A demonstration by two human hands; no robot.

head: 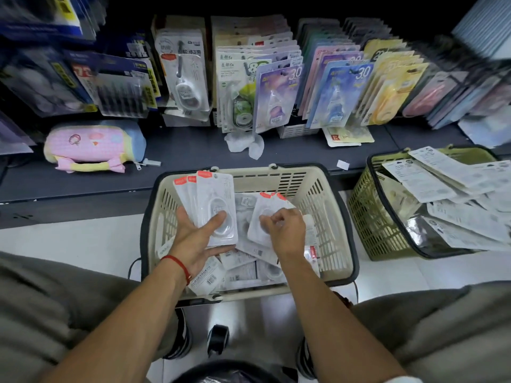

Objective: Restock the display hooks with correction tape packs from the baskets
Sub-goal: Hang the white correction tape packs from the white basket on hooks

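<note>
A beige basket on the floor in front of me holds several white correction tape packs with red tabs. My left hand grips a fanned stack of correction tape packs upright over the basket's left side. My right hand pinches two or three more packs over the basket's middle. Matching white packs hang on a display hook at the upper centre-left, beside rows of other correction tape packs.
A green basket full of white packs stands on the floor at right. A pink and blue pouch and crumpled plastic wrap lie on the dark shelf ledge. My knees flank the beige basket; a small black object sits between my shoes.
</note>
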